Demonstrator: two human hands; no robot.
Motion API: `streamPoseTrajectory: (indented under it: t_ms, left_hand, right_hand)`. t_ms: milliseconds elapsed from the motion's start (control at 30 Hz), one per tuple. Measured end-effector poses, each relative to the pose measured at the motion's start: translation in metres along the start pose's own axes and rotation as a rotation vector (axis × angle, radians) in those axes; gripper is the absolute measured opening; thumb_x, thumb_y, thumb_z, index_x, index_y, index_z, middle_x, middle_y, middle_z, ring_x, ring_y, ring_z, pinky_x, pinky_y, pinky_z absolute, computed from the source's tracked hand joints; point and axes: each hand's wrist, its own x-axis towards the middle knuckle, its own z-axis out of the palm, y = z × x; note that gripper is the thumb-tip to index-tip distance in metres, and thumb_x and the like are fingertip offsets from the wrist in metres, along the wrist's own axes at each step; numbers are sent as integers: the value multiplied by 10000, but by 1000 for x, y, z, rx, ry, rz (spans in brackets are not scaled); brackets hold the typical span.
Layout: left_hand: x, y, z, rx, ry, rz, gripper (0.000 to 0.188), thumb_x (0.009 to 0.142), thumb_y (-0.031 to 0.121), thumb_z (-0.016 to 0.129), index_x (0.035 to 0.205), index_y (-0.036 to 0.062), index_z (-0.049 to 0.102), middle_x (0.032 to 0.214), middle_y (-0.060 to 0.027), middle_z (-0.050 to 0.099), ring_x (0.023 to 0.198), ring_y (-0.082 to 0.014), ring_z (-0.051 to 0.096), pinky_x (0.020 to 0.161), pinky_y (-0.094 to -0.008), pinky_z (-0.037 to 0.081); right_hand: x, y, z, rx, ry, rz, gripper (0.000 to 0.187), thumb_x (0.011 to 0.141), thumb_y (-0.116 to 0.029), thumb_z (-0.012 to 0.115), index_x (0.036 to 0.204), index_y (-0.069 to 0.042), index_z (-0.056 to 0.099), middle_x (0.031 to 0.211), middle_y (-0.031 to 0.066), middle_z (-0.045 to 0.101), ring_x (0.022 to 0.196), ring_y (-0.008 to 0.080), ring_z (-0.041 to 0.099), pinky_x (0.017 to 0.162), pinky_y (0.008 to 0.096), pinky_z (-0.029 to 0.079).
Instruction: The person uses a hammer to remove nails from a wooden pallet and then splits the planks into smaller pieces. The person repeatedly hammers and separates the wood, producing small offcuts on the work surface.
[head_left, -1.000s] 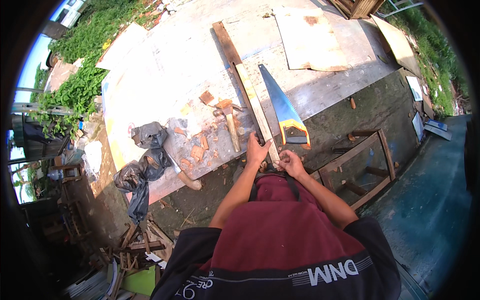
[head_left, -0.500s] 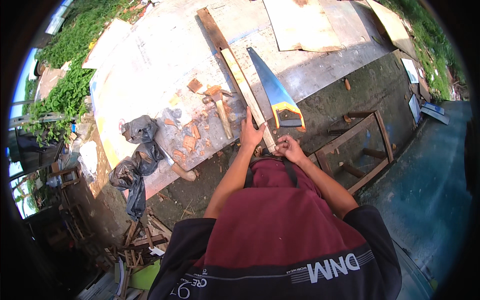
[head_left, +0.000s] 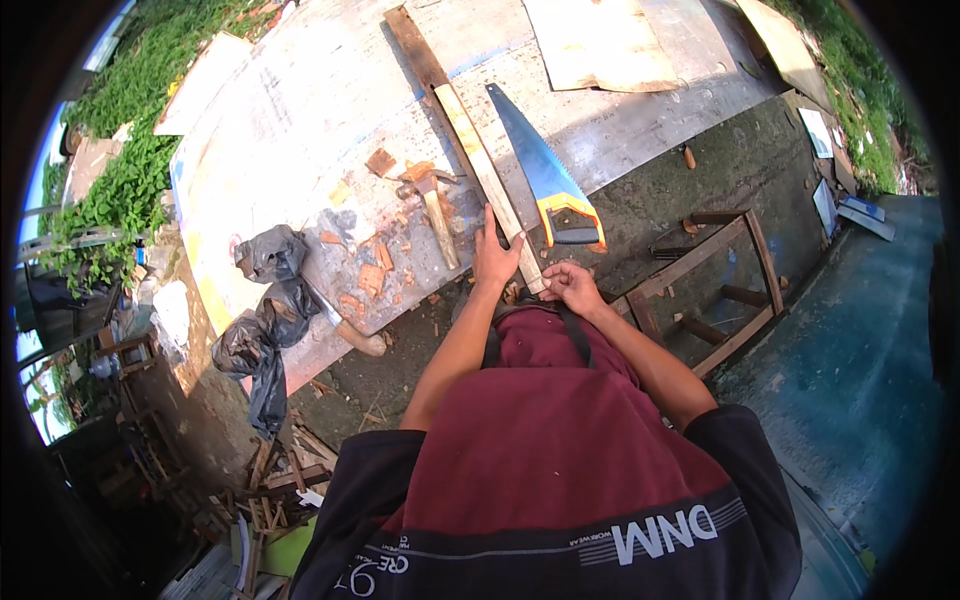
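A pale wooden strip runs away from my waist, its far part alongside a darker brown board. My left hand is closed around the strip near its close end, thumb across the top. At that end, the curled fingers of my right hand are pressed together against the strip's side; anything small between them is hidden. Right of the strip lies a handsaw with a blue blade and a yellow-and-black handle. To its left rests a claw hammer with a wooden handle, among reddish wood chips.
Black plastic bags and a wooden-handled blade tool sit at the metal sheet's near left edge. A wooden frame stands on the ground to the right. Scrap wood is piled at lower left.
My right fingers have drawn in closer against the strip's near end. My left hand keeps its hold. The whole view has shifted slightly.
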Motion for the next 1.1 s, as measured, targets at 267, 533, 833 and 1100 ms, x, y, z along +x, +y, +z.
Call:
streamPoseTrajectory:
  t_ms: [267,533,833,1100]
  left_hand:
    - [4,-8,4,55,7,36,983,884,439,730,1641,261,129,1335,-271,526,1217,-480,563,1008,-533,475]
    - [3,-4,5,66,-10,32,975,893,423,724,1639,257,118,1374,-266,516,1220,-484,564,1016,-538,476]
    - [-1,0,1,30,7,0,986,859,435,734,1628,262,140,1378,-266,497,1208,-502,563,995,-568,480]
    - [24,9,5,26,90,-19,996,811,363,818,1589,122,244,1485,-254,411,1338,-464,477,1044,-532,473]
  right_hand:
    - [2,-2,-1,-71,-45,-47,179,1007,-25,614,1182,-7,580,888,77,694,806,177,729,729,294,608]
    - [-5,-7,0,-353,-1,-163,275,982,-97,677,1225,-19,573,884,69,668,810,161,700,718,301,563]
    - [-8,-38,30,-1146,98,-328,844,825,-381,833,1452,-73,359,955,226,697,898,433,687,795,500,540]
    - [1,-34,25,-1075,0,-229,720,835,-400,809,1312,-46,403,1027,279,697,962,503,672,822,555,539]
